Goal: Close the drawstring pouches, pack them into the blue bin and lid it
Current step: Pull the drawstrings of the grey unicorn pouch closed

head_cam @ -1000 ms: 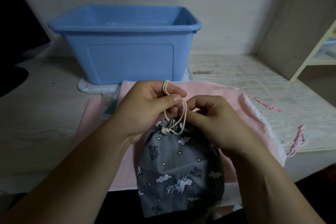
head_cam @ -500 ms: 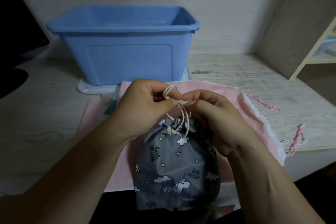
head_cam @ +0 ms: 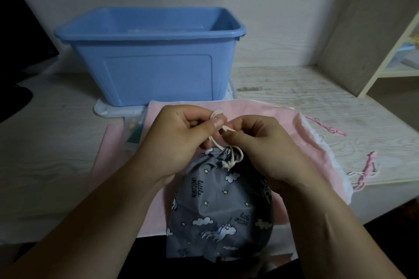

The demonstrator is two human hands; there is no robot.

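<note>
Now the cream cord (head_cam: 240,156) of the floppy grey unicorn cloth pouch (head_cam: 217,206), before the blue plastic bin (head_cam: 147,75), is pinched by left hand (head_cam: 179,142) and right hand (head_cam: 265,149); likely best lifted by the neck.

- The pale wood-grain desk (head_cam: 294,97) is carrying everything here, running back to the wall.
- A whitish lid (head_cam: 106,110) is lying flat on it at the back, with the blue bin (head_cam: 158,75) sitting on top of that lid.
- A pink pouch (head_cam: 306,142) is spreading flat across the desk just in front of the lid, reaching towards the front edge.
- Its pink cords (head_cam: 367,170) are trailing loose on the desk at the right.
- A dark base (head_cam: 13,102) is resting at the far left edge.
</note>
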